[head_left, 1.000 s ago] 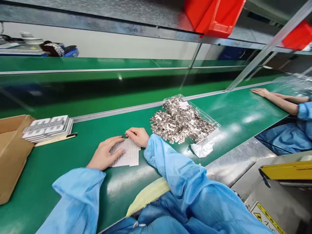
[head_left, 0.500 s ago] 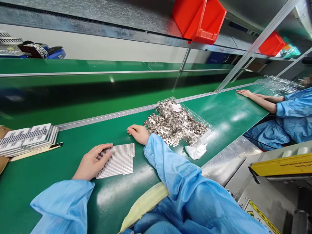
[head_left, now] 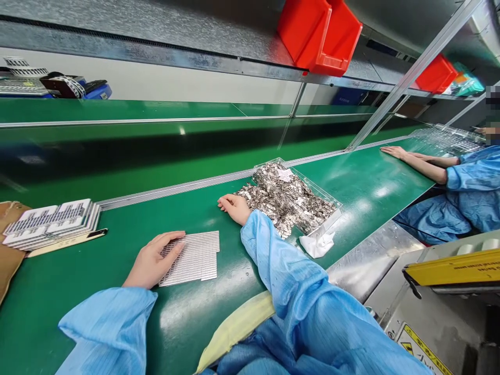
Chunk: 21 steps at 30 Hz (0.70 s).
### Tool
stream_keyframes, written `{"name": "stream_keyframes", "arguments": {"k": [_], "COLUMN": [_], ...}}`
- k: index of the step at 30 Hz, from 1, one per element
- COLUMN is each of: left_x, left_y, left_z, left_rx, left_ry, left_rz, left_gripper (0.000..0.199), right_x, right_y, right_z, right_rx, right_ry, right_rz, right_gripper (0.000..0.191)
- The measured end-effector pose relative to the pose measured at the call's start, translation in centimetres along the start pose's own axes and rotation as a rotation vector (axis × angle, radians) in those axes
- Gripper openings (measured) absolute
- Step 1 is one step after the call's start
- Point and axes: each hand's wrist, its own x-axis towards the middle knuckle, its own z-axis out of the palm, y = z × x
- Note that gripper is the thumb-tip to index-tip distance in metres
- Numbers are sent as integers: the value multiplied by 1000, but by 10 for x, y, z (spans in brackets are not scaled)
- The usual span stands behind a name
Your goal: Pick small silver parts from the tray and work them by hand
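My left hand (head_left: 152,260) lies flat on the left part of a silver grid sheet (head_left: 197,255) on the green belt (head_left: 117,271), fingers spread. My right hand (head_left: 234,207) rests palm down on the belt, its fingers at the near edge of a heap of small shiny metal pieces (head_left: 285,200). The heap spills out of a clear plastic tray (head_left: 334,200). Both my arms are in light blue sleeves. Neither hand grips anything.
A stack of white printed trays (head_left: 50,221) sits at the left on a brown carton (head_left: 10,250). A white cloth (head_left: 317,244) lies by the tray. A co-worker's hand (head_left: 394,151) rests on the belt at the right. Red bins (head_left: 320,34) hang overhead.
My right hand left the grid sheet and slid right to the edge of the metal heap. My left hand stays on the sheet. The view shifted slightly.
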Motion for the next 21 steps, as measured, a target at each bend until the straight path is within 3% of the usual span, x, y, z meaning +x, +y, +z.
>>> {"name": "stream_keyframes", "arguments": {"k": [4,9,14,19,21], "left_x": [0,1,5,2,4], "left_y": [1,-1,-3,6,5], "left_z": [-1,1,3,3,4], "left_rx": [-1,-11,-16,-47,-81], "left_ry": [10,13,36,73,101], "left_rz": [13,46,61,110,140], "left_gripper": [45,43,38,24,19], "right_x": [-13,-31,-28,-27,-24], "right_y": [-14,-35,-29,-29,-28], "right_z": [8,29,34,31,30], "right_rx": [-113,-197,-212,-143,-108], "right_ry": [0,-129,-140,-139,-139], "right_rz": [-109,-239,-192,-205,-208], "right_gripper": [11,10,11,45,50]}}
